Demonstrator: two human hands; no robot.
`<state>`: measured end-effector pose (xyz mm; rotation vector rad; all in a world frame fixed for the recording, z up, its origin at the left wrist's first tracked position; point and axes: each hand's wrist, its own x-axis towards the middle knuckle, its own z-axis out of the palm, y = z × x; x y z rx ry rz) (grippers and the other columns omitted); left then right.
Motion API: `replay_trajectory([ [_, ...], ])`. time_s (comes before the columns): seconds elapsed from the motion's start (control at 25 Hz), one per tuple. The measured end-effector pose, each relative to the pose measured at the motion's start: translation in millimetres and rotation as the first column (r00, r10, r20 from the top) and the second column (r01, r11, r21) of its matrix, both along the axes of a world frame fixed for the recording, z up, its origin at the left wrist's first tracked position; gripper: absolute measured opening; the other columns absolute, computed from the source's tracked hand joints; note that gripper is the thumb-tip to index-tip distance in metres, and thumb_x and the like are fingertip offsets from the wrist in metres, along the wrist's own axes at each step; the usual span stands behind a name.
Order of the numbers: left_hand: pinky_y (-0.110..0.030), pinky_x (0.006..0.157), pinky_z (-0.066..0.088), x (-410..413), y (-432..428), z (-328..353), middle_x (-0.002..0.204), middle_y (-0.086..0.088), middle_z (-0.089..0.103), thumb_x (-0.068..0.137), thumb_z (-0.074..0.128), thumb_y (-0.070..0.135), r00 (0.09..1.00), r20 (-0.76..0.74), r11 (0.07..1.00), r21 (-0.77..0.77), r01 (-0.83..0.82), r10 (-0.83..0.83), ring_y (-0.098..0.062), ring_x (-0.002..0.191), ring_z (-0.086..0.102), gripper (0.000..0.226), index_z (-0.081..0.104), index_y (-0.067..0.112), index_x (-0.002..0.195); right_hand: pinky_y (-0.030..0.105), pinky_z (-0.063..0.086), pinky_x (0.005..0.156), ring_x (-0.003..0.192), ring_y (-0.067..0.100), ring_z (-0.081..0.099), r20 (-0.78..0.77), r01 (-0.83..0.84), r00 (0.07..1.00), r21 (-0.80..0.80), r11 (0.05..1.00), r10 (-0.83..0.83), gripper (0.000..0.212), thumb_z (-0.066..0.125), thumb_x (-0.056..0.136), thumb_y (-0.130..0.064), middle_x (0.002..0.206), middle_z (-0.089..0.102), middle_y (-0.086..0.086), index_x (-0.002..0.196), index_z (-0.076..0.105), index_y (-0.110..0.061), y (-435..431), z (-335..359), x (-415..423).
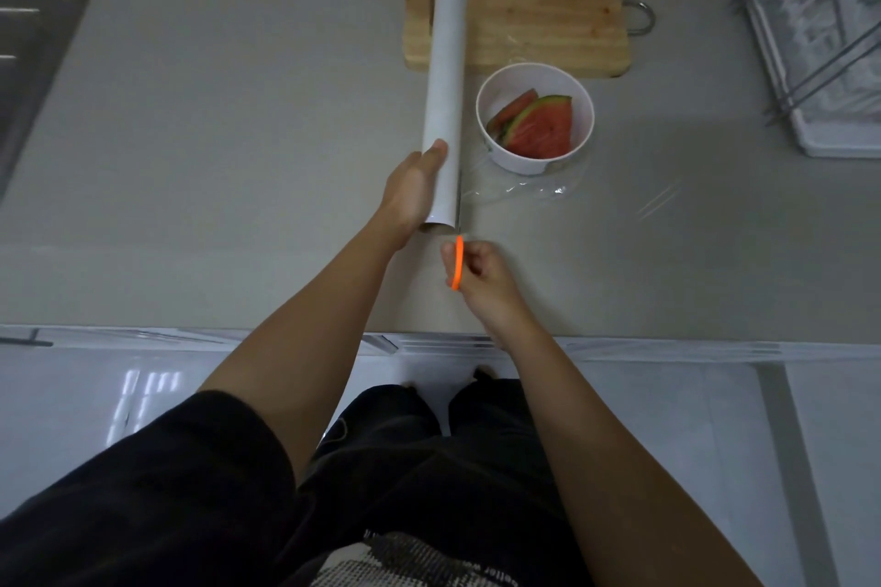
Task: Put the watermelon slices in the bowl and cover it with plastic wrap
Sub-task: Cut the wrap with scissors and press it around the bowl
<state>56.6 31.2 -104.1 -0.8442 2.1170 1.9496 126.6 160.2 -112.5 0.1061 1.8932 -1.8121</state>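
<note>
Board (538, 24) sits back-ctr on counter (238, 133); wrap roll (445, 86) runs front-to-back, far end over board's left edge, near end in left hand (412, 191). Bowl (519, 162) just right of roll, in front of board, melon slices (543, 126) inside, loose wrap sheet (524, 191) on counter against its front. Right hand (481, 276) w/ knife (458, 262) just in front of roll's near end, blade along roll's right side; sink (33, 52) far left, dish rack (829, 62) far right.
</note>
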Motion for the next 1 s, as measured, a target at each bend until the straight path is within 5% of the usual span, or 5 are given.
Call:
replay_trajectory([
  [0.52, -0.051, 0.093, 0.049, 3.6, 1.0, 1.6, 0.107, -0.012, 0.065, 0.074, 0.046, 0.063, 1.000, 0.018, 1.000, -0.029, 0.000, 0.000, -0.031, 0.097, 0.064, 0.049, 0.060, 0.019, 0.088, 0.024, 0.038, 0.068, 0.063, 0.006, 0.046, -0.003, -0.083, 0.997, 0.043, 0.996, 0.083, 0.020, 0.057, 0.087, -0.037, 0.069, 0.050, -0.005, 0.078, 0.049, -0.022, 4.1, -3.7, -37.2],
  [0.72, -0.049, 0.092, 0.050, 5.8, 1.4, 0.8, 0.108, -0.013, 0.066, 0.074, 0.046, 0.058, 1.000, 0.006, 0.999, -0.041, -0.006, 0.006, -0.030, 0.097, 0.064, 0.054, 0.062, 0.012, 0.096, 0.003, 0.038, 0.052, 0.058, -0.011, 0.055, 0.031, -0.095, 0.995, 0.081, 0.992, 0.092, 0.036, 0.051, 0.086, -0.051, 0.076, 0.059, -0.009, 0.094, 0.052, -0.016, 1.9, 3.6, -58.8],
  [0.88, -0.051, 0.094, 0.048, 6.6, 4.0, -3.1, 0.111, -0.017, 0.065, 0.080, 0.046, 0.054, 1.000, -0.012, 0.999, -0.050, -0.005, 0.004, -0.033, 0.101, 0.063, 0.054, 0.062, 0.008, 0.102, 0.014, 0.043, 0.062, 0.072, 0.002, 0.057, 0.047, -0.092, 0.995, 0.118, 0.989, 0.087, 0.046, 0.052, 0.082, -0.057, 0.087, 0.060, -0.003, 0.101, 0.052, -0.015, -0.9, 7.0, -68.8],
  [1.0, -0.051, 0.092, 0.049, 7.9, 2.9, -7.4, 0.109, -0.017, 0.065, 0.091, 0.048, 0.044, 1.000, -0.027, 0.998, -0.057, -0.016, 0.015, -0.033, 0.099, 0.064, 0.039, 0.061, 0.009, 0.099, 0.029, 0.046, 0.077, 0.079, 0.014, 0.055, 0.032, -0.071, 0.997, 0.060, 0.996, 0.069, 0.033, 0.056, 0.085, -0.047, 0.087, 0.057, 0.005, 0.093, 0.050, -0.015, -1.9, 5.3, -74.8],
])
